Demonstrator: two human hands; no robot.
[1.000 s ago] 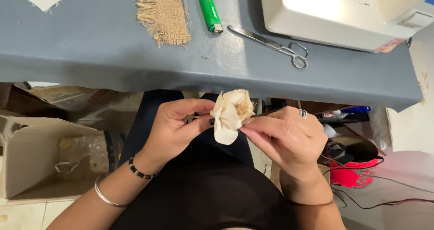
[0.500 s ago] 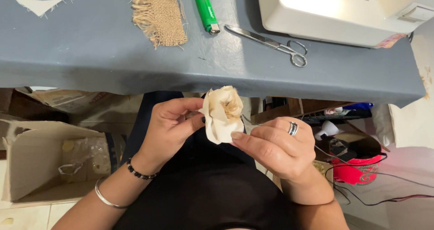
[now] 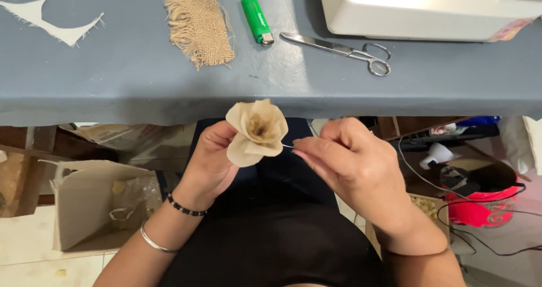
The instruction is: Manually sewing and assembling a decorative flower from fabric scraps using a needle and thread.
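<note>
Cream fabric flower [image 3: 257, 132] sits in our left hand [image 3: 212, 160], fingers clamped on its base, below the desk [image 3: 113, 89] edge. Our right hand [image 3: 350, 165] pinches a thin needle [image 3: 288, 146] beside it. Scissors [image 3: 339, 50] and a green lighter [image 3: 257, 19] lie on the desk.

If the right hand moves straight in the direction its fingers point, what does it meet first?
Probably the cream fabric flower held by the left hand; the right hand has its fingertips just beside it, though depth is unclear.
</note>
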